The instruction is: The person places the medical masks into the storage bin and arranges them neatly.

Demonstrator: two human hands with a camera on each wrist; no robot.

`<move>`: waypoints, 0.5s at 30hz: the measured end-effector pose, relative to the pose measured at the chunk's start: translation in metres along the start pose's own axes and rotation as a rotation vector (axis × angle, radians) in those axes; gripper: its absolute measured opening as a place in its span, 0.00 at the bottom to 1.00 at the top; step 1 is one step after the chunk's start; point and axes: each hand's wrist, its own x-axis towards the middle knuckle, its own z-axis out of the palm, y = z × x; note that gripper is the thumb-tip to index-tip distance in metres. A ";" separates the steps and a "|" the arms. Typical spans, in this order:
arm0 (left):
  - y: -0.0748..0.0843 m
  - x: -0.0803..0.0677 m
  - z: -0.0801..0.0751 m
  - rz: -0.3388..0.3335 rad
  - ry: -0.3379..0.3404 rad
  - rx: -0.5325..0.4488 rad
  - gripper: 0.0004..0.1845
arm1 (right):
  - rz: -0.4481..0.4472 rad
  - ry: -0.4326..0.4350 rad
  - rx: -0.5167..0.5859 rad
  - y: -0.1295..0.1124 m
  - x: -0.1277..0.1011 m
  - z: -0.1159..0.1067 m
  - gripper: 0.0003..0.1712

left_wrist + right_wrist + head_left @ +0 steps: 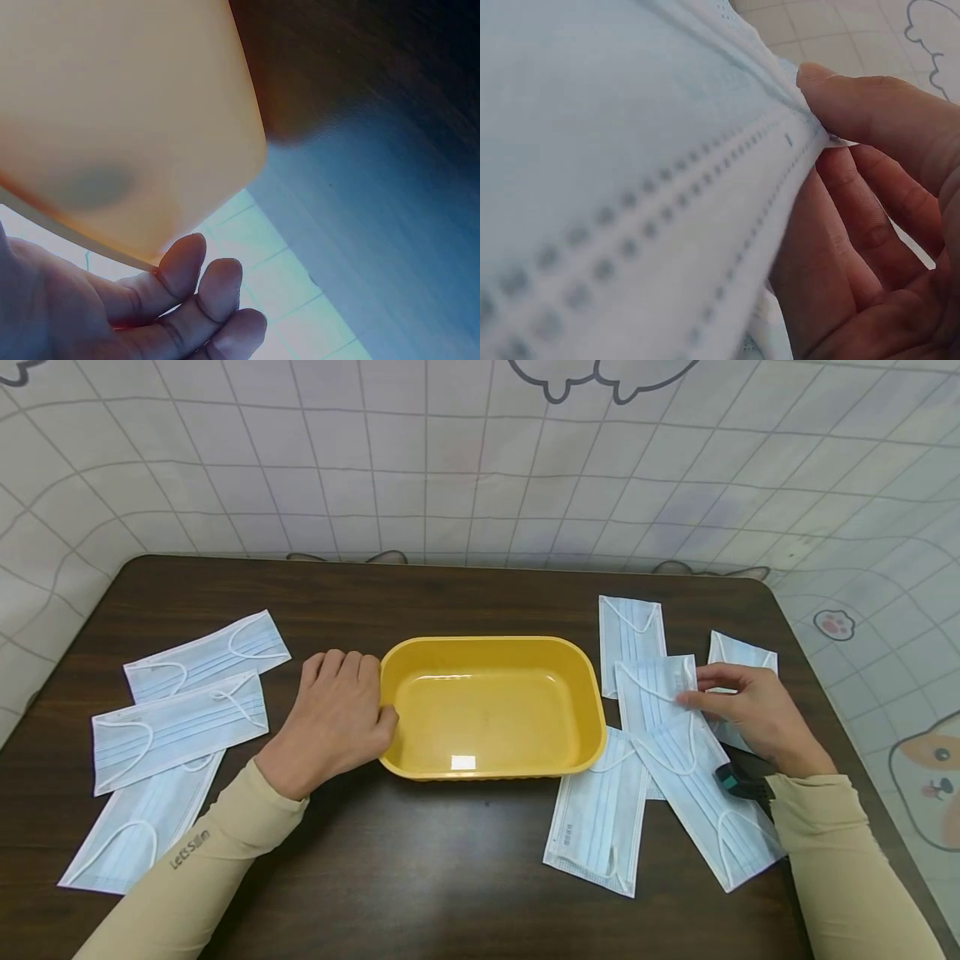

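Observation:
A yellow plastic basin sits mid-table. My left hand grips its left rim, thumb over the inner edge; in the left wrist view its fingers curl against the outer side of the basin. Right of the basin, my right hand pinches the edge of a light blue face mask between thumb and fingers. The right wrist view shows that mask close up, its stitched edge running to the thumb tip. Several more masks lie beneath and around it, including one by the basin's lower right corner.
Several blue masks with white ear loops overlap at the left of the dark wooden table. Another mask lies partly behind my right hand. A white grid-patterned cloth hangs behind the table.

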 end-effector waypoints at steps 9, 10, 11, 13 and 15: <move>0.000 -0.001 0.000 0.009 0.018 0.006 0.17 | 0.009 0.033 0.108 0.003 0.001 -0.009 0.33; 0.000 -0.001 0.000 0.010 0.019 0.006 0.17 | 0.012 0.042 0.120 0.003 0.001 -0.009 0.33; 0.000 -0.001 0.000 0.011 0.020 0.006 0.17 | 0.016 0.052 0.130 0.003 0.001 -0.010 0.33; 0.000 -0.001 0.000 0.013 0.022 0.006 0.17 | 0.024 0.077 0.153 0.002 0.001 -0.012 0.34; 0.000 -0.001 0.000 0.016 0.027 0.005 0.17 | 0.029 0.104 0.169 0.002 0.000 -0.014 0.34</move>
